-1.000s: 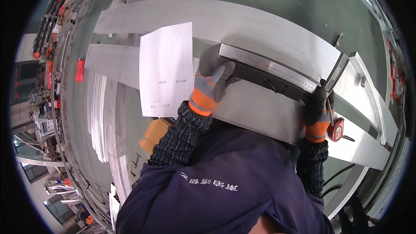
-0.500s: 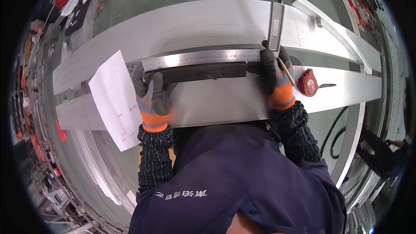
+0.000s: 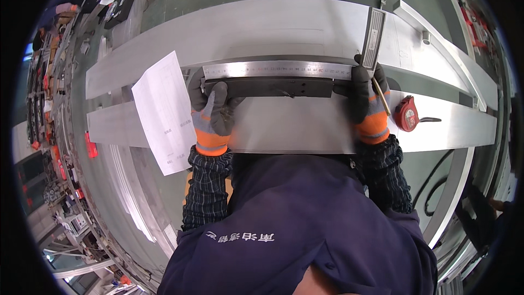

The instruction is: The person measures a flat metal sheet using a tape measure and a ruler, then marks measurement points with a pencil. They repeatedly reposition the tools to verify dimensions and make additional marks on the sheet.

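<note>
My left hand (image 3: 214, 113), in a grey and orange glove, is closed round the left end of a black bar (image 3: 262, 87). Along the bar's far side lies the steel ruler blade of a try square (image 3: 278, 69), its left end by my left fingers. My gloved right hand (image 3: 367, 101) is closed at the square's corner, near the bar's right end. From that corner the square's thick handle points away from me. A thin yellowish pencil (image 3: 382, 95) sticks out beside my right fingers. Bar and square are held over silver metal panels, and the fingertips are partly hidden.
Two long silver panels (image 3: 218, 27) run across in front of me. A printed paper sheet (image 3: 164, 112) lies at left, and a red tape measure (image 3: 406, 113) at right. An angled metal strip (image 3: 442, 49) rests at far right. A black cable (image 3: 431, 180) hangs below.
The whole scene sits farther right in the picture and a little rotated, as the view has turned. Both hands keep their grip on the bar and the square, with little other movement.
</note>
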Available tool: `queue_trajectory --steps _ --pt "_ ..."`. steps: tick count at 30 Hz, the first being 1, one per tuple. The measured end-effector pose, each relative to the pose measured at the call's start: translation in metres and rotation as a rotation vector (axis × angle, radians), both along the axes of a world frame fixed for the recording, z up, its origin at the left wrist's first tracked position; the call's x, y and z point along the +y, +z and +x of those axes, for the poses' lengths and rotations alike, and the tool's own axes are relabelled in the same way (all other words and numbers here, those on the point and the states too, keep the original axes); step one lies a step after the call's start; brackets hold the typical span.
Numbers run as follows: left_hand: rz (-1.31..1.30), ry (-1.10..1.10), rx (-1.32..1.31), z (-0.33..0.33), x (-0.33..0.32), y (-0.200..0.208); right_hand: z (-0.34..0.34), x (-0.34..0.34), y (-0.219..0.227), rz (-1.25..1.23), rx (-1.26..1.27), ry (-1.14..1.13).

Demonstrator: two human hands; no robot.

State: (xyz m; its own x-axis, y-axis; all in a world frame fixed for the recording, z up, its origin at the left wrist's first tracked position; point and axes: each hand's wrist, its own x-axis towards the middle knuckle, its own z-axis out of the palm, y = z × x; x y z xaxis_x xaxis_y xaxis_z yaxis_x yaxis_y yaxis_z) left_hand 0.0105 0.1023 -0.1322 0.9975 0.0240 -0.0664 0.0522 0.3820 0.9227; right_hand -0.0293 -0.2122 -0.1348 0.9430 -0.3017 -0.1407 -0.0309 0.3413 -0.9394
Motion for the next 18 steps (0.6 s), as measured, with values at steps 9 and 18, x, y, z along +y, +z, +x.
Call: queue_trajectory --steps 9,18 --pt "0.017 0.025 0.008 -0.001 -0.003 -0.001 0.001 0.000 0.011 -0.005 0.034 0.006" --pt "0.011 -0.002 0.000 0.000 -0.001 -0.005 0.002 -0.003 0.010 0.033 0.025 0.014"
